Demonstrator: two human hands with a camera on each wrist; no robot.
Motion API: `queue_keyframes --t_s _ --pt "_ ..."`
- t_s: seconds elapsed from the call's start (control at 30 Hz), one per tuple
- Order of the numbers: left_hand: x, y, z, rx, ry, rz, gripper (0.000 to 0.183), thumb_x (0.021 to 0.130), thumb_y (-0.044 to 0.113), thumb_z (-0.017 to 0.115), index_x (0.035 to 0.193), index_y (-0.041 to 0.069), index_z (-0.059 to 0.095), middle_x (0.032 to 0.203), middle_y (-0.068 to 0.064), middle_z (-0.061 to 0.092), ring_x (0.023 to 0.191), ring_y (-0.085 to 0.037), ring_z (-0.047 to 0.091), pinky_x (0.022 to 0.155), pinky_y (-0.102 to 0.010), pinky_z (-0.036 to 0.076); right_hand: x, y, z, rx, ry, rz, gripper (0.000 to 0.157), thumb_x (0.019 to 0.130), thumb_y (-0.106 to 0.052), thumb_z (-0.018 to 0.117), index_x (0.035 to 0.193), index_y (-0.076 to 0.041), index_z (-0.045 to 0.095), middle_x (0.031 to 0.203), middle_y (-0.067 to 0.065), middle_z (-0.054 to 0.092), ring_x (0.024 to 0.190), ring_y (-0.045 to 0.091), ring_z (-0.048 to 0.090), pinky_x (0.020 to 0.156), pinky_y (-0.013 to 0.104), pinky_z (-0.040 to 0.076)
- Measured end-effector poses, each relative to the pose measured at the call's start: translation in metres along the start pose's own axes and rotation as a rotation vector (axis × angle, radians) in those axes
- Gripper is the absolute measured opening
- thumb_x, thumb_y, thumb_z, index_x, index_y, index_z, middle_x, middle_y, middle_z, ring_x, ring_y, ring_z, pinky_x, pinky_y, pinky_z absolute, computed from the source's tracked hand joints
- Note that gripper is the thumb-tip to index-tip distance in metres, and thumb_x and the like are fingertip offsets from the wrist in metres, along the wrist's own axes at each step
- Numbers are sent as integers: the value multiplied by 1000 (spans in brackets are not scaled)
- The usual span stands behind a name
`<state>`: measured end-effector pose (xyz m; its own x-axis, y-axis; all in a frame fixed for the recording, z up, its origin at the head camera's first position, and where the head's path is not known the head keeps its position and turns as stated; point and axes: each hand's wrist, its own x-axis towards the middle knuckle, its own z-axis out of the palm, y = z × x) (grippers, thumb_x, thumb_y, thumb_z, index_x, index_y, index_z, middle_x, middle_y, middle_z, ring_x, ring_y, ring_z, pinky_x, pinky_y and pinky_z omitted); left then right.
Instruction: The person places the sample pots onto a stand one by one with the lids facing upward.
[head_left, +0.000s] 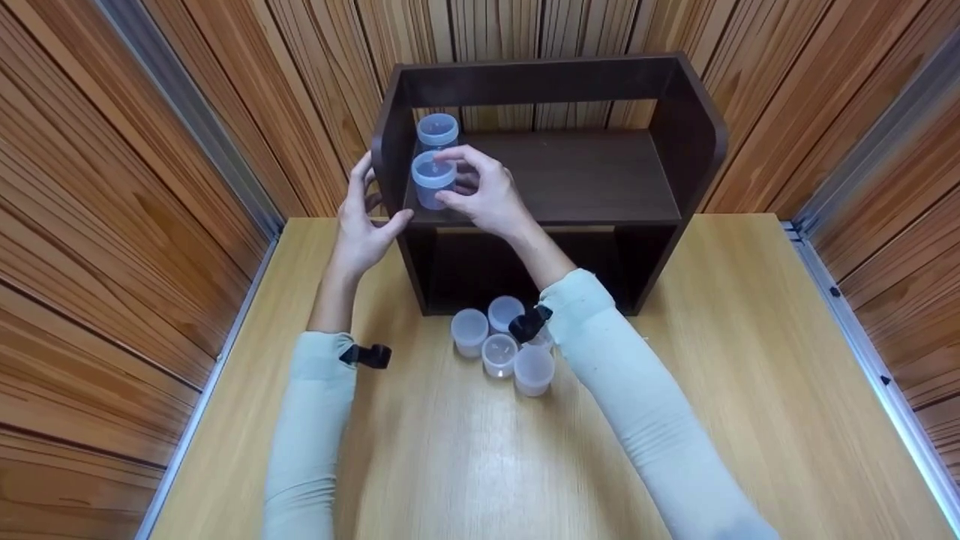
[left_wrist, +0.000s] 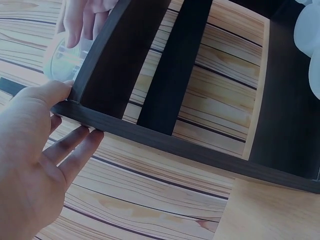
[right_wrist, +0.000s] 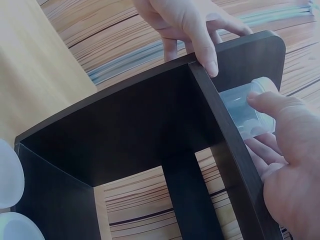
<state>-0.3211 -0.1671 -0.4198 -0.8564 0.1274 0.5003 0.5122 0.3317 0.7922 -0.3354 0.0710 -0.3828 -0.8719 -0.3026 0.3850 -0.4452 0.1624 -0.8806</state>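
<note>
Head view: right hand pinching held cup at 11 o'clock, over upper board of shelf unit; base contact cannot tell. Rear cup upright on board, 12 o'clock of it. Left hand clamps unit's 9 o'clock side panel.

Progress, my read: early. One up, second nearly; five desk cups left on desk, 6 o'clock of unit, one part-hidden by wrist camera. Held cup see-through, no contents made out; others cannot tell.

Pale table under dark shelf and cups
</note>
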Motion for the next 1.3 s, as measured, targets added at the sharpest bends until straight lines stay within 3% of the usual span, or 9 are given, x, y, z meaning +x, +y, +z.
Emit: queue_keyframes --t_s 0.37,0.63,1.1,1.3 --pt "-2 2 0 -11 -4 -9 89 101 5 81 174 9 31 176 -17 46 165 -37 45 133 -58 46 0 0 -1 -10 -19 14 51 101 5 78 150 -3 65 149 22 70 142 38 71 122 44 58" --pt "-3 2 1 -40 4 -2 91 99 2 82 173 4 30 173 -21 49 159 -38 53 128 -59 51 1 1 -2 18 -32 12 55 99 6 79 152 -1 63 149 24 71 140 39 73 120 45 60" --pt "-3 2 3 -43 5 -32 89 100 4 81 174 11 32 171 -20 50 153 -43 60 115 -66 60 -20 -4 -15 -22 -2 35 83 97 -1 85 169 -15 46 173 22 51 163 42 52 129 58 50" --pt "-4 2 2 -33 14 -23 87 101 4 80 173 10 32 174 -20 48 159 -44 54 121 -67 54 -31 -4 -19 -9 5 -11 83 97 -1 85 169 -11 46 174 26 49 164 44 49 127 62 51"
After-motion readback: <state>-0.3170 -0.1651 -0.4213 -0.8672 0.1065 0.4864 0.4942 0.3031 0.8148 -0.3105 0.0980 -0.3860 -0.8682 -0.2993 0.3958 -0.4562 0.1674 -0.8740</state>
